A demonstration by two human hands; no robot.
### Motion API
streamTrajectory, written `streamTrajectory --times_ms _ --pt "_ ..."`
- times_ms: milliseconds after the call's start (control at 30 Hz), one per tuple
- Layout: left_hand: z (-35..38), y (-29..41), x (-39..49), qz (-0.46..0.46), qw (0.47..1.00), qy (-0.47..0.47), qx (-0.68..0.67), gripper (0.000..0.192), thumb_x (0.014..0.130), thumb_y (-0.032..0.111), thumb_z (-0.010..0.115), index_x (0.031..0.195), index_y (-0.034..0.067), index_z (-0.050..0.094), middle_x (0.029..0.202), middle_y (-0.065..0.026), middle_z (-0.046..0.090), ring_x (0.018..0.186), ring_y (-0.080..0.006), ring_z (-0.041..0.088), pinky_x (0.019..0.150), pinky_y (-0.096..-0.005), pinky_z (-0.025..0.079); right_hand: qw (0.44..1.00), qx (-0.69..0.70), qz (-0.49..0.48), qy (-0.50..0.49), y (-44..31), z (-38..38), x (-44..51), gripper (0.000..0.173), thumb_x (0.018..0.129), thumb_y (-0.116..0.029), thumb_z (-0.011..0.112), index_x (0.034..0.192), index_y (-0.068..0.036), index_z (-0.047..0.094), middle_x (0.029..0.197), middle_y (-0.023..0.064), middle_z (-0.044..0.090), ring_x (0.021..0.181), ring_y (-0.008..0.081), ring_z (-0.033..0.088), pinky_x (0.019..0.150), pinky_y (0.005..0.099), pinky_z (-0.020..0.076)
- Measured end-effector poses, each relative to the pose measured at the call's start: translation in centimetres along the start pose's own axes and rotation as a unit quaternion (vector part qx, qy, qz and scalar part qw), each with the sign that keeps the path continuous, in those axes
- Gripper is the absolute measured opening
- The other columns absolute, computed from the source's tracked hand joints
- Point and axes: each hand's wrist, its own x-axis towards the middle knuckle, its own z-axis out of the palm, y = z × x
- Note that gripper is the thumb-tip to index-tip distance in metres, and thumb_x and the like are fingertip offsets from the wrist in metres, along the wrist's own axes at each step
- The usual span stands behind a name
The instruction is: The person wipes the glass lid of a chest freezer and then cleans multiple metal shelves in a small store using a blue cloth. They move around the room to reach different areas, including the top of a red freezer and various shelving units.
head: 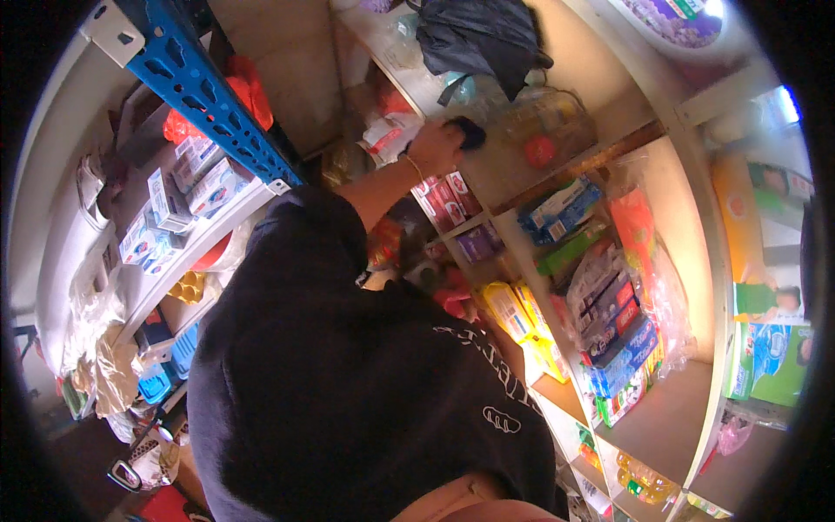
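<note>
My left hand point(437, 147), a thin band at its wrist, reaches over the shelving and grips a small black object point(468, 133), blurred, perhaps a cloth. Beside the hand is a white package with red print point(390, 135). Just below it are red-and-white boxes point(448, 200) in a compartment. To the hand's right lies a large clear plastic container point(554, 121) with a red cap point(539, 151). A crumpled black plastic bag point(483, 39) rests above it on the white shelf. My right hand is out of view. My black shirt point(313, 365) hides much of the middle.
A blue perforated metal upright point(196, 91) stands on the left, by a shelf with white-and-blue boxes point(156, 222). Right-hand compartments hold yellow packages point(522, 320), stacked boxes point(620, 352) and a bottle of yellow liquid point(642, 479). A wooden divider point(580, 166) separates compartments.
</note>
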Motion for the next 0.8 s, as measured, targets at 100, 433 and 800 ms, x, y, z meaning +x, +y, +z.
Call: streamTrajectory --times_ms 100,433,800 --pt "-0.7 -4.9 1.7 -0.160 0.987 0.019 0.014 0.030 0.071 0.035 0.057 0.092 0.013 0.060 0.095 -0.0100 0.061 0.092 -0.0318 0.054 0.072 -0.0443 0.048 1.000 0.001 -0.027 0.005 0.1 0.3 -0.1 0.041 0.084 -0.005 0.048 0.125 -0.010 0.047 0.109 0.0119 0.061 0.105 0.0194 0.056 0.091 0.0279 0.0382" --pt "-0.5 -1.7 0.9 -0.073 0.996 -0.048 0.010 0.030 0.074 0.024 0.053 0.101 0.011 0.058 0.094 -0.0116 0.062 0.086 -0.0318 0.055 0.082 -0.0432 0.043 0.997 0.066 -0.024 0.016 2.2 0.2 -1.6 0.038 0.086 -0.008 0.043 0.125 -0.007 0.047 0.110 0.0136 0.059 0.106 0.0190 0.054 0.091 0.0287 0.0382" --pt "3.5 4.0 5.2 0.005 0.988 -0.089 -0.127 0.032 0.071 0.016 0.052 0.101 0.011 0.060 0.100 -0.0117 0.060 0.089 -0.0308 0.057 0.083 -0.0396 0.042 0.998 0.051 0.022 0.036 0.8 0.2 -2.8 0.039 0.086 -0.007 0.051 0.125 -0.008 0.048 0.106 0.0095 0.061 0.103 0.0175 0.055 0.091 0.0263 0.0376"
